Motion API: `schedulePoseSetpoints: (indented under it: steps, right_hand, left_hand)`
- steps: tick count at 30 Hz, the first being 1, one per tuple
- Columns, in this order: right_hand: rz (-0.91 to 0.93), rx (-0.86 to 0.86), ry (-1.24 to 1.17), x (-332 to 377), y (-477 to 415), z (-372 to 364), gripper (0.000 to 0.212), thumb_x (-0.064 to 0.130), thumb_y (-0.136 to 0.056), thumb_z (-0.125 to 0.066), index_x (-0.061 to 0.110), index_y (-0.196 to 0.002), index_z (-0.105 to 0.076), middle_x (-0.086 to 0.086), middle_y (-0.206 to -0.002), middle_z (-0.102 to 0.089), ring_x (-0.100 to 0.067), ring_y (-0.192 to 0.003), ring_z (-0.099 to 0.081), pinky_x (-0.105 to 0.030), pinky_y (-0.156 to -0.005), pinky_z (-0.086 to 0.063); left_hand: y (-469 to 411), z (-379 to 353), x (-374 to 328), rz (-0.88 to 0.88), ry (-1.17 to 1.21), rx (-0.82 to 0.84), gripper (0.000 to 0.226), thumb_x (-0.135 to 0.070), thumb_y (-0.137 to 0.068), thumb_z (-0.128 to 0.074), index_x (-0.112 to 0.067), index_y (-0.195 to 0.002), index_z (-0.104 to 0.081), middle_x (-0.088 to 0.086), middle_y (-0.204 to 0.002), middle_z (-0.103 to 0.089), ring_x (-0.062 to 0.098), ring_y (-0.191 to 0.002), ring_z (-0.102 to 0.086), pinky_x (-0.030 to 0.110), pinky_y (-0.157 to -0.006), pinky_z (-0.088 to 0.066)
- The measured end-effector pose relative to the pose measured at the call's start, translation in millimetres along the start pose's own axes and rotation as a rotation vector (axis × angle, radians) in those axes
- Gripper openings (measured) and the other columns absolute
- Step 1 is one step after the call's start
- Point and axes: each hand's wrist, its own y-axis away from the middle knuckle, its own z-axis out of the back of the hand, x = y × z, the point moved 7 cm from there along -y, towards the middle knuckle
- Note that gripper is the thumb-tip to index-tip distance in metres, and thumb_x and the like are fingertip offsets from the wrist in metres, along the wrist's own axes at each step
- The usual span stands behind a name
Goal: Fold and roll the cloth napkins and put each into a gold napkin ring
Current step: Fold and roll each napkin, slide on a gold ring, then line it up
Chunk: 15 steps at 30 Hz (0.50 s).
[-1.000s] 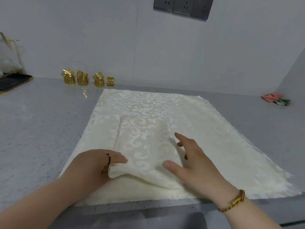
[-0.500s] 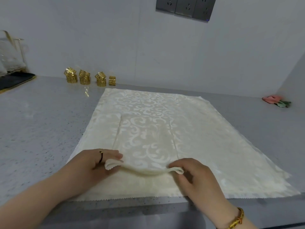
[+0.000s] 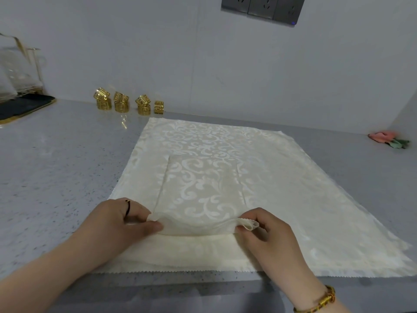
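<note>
A folded cream damask napkin [image 3: 200, 188] lies as a long strip on top of a larger cream cloth [image 3: 304, 199] spread over the grey counter. My left hand [image 3: 121, 222] pinches the near left corner of the strip. My right hand [image 3: 266, 231] pinches the near right corner, where the edge curls up off the cloth. Between the two hands the near edge is lifted slightly. Several gold napkin rings [image 3: 121, 103] stand stacked in a row at the back left, by the wall.
A dark tray with a clear rack [image 3: 20, 105] sits at the far left. A pink and green item [image 3: 388, 138] lies at the far right by the wall. The counter's front edge [image 3: 203, 288] runs just below my wrists. Wall sockets [image 3: 261, 6] hang above.
My right hand went from open beside the napkin to pinching its near right corner. Both hands have lifted the near edge and curled it slightly upward.
</note>
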Motion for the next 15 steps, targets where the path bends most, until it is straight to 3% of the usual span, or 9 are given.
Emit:
schedulePoseSetpoints:
  steps: [2, 4, 7, 11, 15]
  right_hand:
    - [-0.043, -0.02, -0.057, -3.1, -1.5, 3.1, 0.023, 0.003, -0.079, -0.061, 0.021, -0.065, -0.061, 0.005, -0.07, -0.062, -0.009, -0.062, -0.053, -0.011, -0.058, -0.039]
    - [-0.098, -0.048, -0.103, -6.5, -5.7, 6.7, 0.025, 0.0, -0.079, -0.061, 0.021, -0.065, -0.06, 0.004, -0.059, -0.058, -0.002, -0.056, -0.049, -0.007, -0.055, -0.039]
    - [-0.128, -0.055, -0.08, -7.1, -15.4, 6.9, 0.027, 0.001, -0.081, -0.06, 0.026, -0.074, -0.056, 0.005, -0.067, -0.053, 0.001, -0.055, -0.048, -0.006, -0.056, -0.039]
    - [-0.088, -0.005, 0.052, -2.2, -22.1, -3.3, 0.021, 0.018, -0.082, -0.063, 0.033, -0.09, -0.049, 0.011, -0.081, -0.053, -0.005, -0.059, -0.046, -0.009, -0.06, -0.04]
    - [-0.005, -0.032, 0.181, 2.3, -26.0, -6.9, 0.019, 0.017, -0.085, -0.057, 0.031, -0.079, -0.046, 0.01, -0.066, -0.048, -0.005, -0.055, -0.042, -0.014, -0.056, -0.037]
  left_hand:
    - [0.0, 1.4, -2.0, 0.021, -0.009, -0.011, 0.039, -0.02, -0.07, -0.076, -0.017, -0.037, -0.055, -0.009, -0.037, -0.038, 0.009, -0.036, -0.036, 0.011, -0.041, -0.031]
    - [-2.2, -1.5, -5.7, 0.012, -0.027, 0.024, 0.052, -0.023, -0.075, -0.071, -0.021, -0.03, -0.045, -0.008, -0.035, -0.027, 0.009, -0.035, -0.028, 0.014, -0.039, -0.026]
    - [-8.7, -2.3, -9.7, 0.023, -0.065, 0.033, 0.054, -0.026, -0.077, -0.069, -0.024, -0.029, -0.045, -0.009, -0.031, -0.029, 0.007, -0.033, -0.032, 0.012, -0.041, -0.03]
    - [-18.2, -3.7, -11.7, 0.065, -0.138, 0.04, 0.044, -0.031, -0.075, -0.071, -0.022, -0.039, -0.049, -0.01, -0.031, -0.037, 0.004, -0.033, -0.037, 0.017, -0.044, -0.029]
    - [-24.7, -5.9, -10.2, 0.121, -0.235, 0.069, 0.056, -0.032, -0.077, -0.068, -0.02, -0.03, -0.04, -0.009, -0.03, -0.035, 0.007, -0.033, -0.034, 0.024, -0.049, -0.026]
